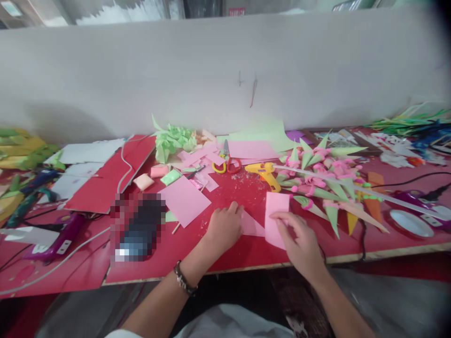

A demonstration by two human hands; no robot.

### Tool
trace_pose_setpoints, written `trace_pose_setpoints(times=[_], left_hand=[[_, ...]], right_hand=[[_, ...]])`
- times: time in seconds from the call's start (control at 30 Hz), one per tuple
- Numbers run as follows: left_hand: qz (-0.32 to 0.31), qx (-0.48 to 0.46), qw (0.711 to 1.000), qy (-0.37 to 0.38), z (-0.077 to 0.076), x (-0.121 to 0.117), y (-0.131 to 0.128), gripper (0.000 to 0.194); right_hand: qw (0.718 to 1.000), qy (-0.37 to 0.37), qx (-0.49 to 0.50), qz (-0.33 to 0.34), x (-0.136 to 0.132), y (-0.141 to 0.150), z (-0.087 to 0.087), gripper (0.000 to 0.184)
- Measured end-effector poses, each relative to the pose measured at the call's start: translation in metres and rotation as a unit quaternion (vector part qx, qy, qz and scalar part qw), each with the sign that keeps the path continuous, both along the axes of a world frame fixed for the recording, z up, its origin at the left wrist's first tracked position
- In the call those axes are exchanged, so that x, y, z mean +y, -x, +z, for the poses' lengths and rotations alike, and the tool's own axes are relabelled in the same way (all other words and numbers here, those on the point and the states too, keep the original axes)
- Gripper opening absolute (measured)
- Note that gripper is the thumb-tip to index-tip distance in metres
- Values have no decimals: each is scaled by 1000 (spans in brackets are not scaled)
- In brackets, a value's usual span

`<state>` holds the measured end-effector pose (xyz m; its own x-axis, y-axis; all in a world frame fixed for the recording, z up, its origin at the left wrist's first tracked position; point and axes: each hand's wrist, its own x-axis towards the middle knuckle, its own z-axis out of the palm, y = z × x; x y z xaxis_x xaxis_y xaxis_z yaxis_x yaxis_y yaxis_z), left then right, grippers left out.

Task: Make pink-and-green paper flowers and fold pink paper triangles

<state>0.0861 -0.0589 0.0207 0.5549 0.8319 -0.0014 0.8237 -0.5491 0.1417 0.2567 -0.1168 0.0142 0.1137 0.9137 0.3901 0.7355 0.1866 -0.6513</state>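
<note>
Nearest the camera, the right hand (299,244) pinched a partly folded pink paper sheet (276,218) on the red desk (239,253) while the left hand (225,225), loosely curled, pressed its flat corner, many finished paper cones (327,188) lying beside the glue gun (264,172).

**Pink paper on a red table**

The right hand (299,241) holds a pale pink paper strip (276,217); a pink triangle (252,225) lies by the left hand (223,225). Beyond them lie a yellow glue gun (264,171) and scissors (227,162) with one yellow and one red handle. Green cones (331,188) with pink curls lie right, all on the red table (225,253).
</note>
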Motion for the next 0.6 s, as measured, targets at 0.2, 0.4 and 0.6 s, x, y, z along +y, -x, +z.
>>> trace_pose_setpoints(times=[0.2,0.4,0.6], left_hand=[[0,-386,886,257,6,-4,18,42],[109,-406,887,190,14,34,46,23],[254,-469,834,141,30,136,92,22]], right_hand=[[994,31,95,53,16,43,-11,17],[997,23,47,65,23,47,-24,50],[989,49,-137,36,18,36,-45,63]])
